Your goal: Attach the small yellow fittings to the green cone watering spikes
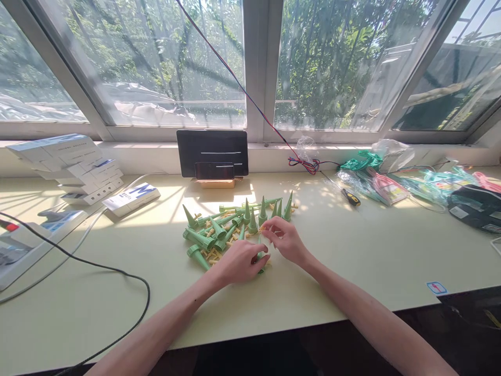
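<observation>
Several green plastic watering spikes lie in a pile in front of me, and others stand upright on their wide ends at its right. Small yellow plastic pieces are scattered among them. My left hand is curled at the near edge of the pile, its fingers closed on a green spike, which is mostly covered by the fingers. Just above it, my right hand has thumb and fingertips pinched on a small yellow piece, only partly visible.
A tablet and a phone stand at the back of the table. White boxes, a power strip and a black cable are at left. At right lie a screwdriver, bagged items and a black pouch.
</observation>
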`<state>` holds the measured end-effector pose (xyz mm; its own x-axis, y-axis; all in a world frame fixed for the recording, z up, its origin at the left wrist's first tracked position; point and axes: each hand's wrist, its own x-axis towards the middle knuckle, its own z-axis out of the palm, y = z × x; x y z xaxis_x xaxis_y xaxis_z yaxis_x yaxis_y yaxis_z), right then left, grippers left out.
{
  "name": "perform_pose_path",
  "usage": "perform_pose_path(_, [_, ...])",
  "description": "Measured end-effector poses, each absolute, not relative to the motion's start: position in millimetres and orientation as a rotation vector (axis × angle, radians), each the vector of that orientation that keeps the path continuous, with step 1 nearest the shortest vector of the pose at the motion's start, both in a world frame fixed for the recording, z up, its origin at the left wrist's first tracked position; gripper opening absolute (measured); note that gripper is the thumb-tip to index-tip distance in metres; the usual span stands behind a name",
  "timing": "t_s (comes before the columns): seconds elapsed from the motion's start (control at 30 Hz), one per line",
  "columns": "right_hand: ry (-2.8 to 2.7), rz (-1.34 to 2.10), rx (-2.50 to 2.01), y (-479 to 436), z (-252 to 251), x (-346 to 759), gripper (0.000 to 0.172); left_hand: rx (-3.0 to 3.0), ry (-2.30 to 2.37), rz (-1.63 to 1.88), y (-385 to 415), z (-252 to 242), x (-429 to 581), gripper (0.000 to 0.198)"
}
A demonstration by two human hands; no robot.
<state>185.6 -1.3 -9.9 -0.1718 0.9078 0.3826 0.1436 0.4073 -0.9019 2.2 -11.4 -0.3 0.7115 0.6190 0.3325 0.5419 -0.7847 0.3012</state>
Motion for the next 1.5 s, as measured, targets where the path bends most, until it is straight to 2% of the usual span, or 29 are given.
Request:
perform_pose_path(0.13, [-1.619,0.885,-0.948,-0.8,-10.3,185.6,0.02,2.754,0.914,0.625,-11.4,-1.5,2.3,0.026])
perform_pose_path(0.5, [-1.63,0.853,-0.951,-0.9,-9.7,185.4,0.018,2.755,0.909,0.59,-11.3,-1.2,2.7,0.032])
perform_pose_path(0.83, [-1.586,0.896,-0.911,0.6,-13.1,185.1,0.017,2.735,0.935,0.567,-13.5,2.1,3.7,0.019])
perform_pose_path(1.2, [-1.57,0.899,-0.899,1.9,-12.3,185.1,0.019,2.75,0.845,0.867,-12.0,-0.5,2.3,0.02])
perform_pose_path(1.5, [-1.576,0.899,-0.91,0.8,-12.2,185.1,0.017,2.732,0.818,1.19,-6.3,-3.7,0.1,0.014])
